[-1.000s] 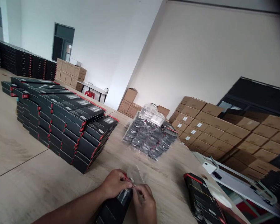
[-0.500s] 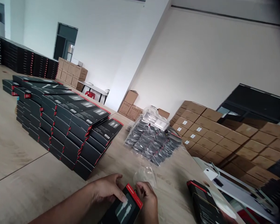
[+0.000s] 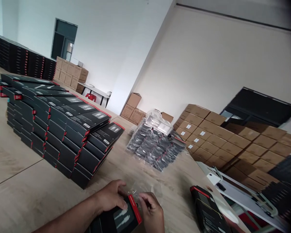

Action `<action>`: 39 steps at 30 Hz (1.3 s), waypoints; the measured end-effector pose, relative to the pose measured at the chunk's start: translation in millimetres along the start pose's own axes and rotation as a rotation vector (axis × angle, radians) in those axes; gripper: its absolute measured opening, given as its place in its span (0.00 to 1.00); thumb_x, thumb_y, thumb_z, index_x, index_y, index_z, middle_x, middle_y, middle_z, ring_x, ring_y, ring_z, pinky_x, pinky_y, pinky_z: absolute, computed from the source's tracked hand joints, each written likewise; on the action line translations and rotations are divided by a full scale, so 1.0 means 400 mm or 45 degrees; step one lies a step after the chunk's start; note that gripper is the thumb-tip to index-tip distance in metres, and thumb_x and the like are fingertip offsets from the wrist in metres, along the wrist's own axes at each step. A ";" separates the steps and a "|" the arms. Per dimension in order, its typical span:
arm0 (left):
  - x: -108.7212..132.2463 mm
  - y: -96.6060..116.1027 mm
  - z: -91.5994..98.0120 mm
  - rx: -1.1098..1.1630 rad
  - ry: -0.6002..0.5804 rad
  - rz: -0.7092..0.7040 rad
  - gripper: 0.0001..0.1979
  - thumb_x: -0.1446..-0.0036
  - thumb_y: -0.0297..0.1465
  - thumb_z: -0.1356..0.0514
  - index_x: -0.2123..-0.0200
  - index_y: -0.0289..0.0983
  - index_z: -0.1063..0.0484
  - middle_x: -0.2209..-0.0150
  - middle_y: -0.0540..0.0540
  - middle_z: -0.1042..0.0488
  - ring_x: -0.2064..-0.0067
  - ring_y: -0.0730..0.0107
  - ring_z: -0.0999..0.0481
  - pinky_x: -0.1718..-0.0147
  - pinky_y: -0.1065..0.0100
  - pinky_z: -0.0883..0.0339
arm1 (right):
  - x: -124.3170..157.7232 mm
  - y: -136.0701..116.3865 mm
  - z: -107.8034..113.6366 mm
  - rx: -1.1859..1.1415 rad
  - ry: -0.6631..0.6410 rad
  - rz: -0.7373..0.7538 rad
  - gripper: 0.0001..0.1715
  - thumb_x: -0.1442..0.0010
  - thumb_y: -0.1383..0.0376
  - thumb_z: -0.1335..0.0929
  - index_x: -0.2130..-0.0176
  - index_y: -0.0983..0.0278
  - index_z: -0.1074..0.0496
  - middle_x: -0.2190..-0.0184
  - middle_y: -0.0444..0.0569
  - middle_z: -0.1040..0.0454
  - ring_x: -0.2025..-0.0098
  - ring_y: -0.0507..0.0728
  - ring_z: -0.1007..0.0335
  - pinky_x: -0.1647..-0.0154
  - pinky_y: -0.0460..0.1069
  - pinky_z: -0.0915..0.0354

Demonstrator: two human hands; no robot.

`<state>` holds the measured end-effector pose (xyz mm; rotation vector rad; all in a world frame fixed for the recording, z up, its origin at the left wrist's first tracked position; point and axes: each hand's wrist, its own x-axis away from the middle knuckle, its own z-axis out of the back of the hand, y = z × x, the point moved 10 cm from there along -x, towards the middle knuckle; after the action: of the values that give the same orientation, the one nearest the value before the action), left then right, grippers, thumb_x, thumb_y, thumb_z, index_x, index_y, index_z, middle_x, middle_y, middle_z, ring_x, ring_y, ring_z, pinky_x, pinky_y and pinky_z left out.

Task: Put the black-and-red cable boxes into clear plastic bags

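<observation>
My left hand is closed around a black cable box with a red end and a picture of white cable plugs, low in the head view. Just right of the box's red end, my right hand has its thumb and fingers pinched together at the edge of a clear plastic bag. The thin film spreads over the table behind both hands, between them and the bagged goods. The near end of the box is cut off by the bottom of the view.
A tall stack of similar black boxes stands on the wooden table at left. Farther back lies a pile of plastic-wrapped black packs. Banded black boxes lie at right. Brown cartons stand by the wall.
The cable box and my left hand have shifted slightly left. My right fingers have come to the plastic bag's edge beside the red end. The camera has turned slightly right.
</observation>
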<state>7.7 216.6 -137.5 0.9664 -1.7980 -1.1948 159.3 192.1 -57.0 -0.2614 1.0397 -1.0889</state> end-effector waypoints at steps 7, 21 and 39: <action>0.030 0.074 -0.002 -0.358 0.183 -0.293 0.35 0.70 0.23 0.32 0.52 0.36 0.33 0.50 0.42 0.28 0.49 0.56 0.29 0.52 0.63 0.38 | -0.008 -0.052 -0.013 0.111 -0.063 0.108 0.18 0.37 0.54 0.36 0.64 0.60 0.21 0.71 0.50 0.24 0.69 0.56 0.26 0.68 0.48 0.29; 0.031 0.068 -0.020 -0.473 0.125 -0.301 0.29 0.62 0.25 0.35 0.52 0.35 0.31 0.54 0.42 0.23 0.51 0.56 0.26 0.54 0.63 0.35 | 0.000 -0.020 -0.006 0.300 -0.064 0.019 0.18 0.35 0.56 0.39 0.60 0.60 0.22 0.67 0.51 0.24 0.64 0.58 0.25 0.63 0.50 0.29; 0.030 0.109 -0.003 -0.431 0.221 -0.448 0.17 0.52 0.27 0.45 0.61 0.35 0.20 0.66 0.49 0.19 0.62 0.63 0.23 0.61 0.69 0.34 | 0.008 0.069 0.008 0.105 -0.015 -0.422 0.12 0.49 0.57 0.34 0.79 0.60 0.30 0.82 0.44 0.27 0.77 0.57 0.30 0.75 0.48 0.35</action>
<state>-4.0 217.5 -93.8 1.1713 -1.2694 -1.5198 178.6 202.0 -74.7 -0.3821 0.9586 -1.4234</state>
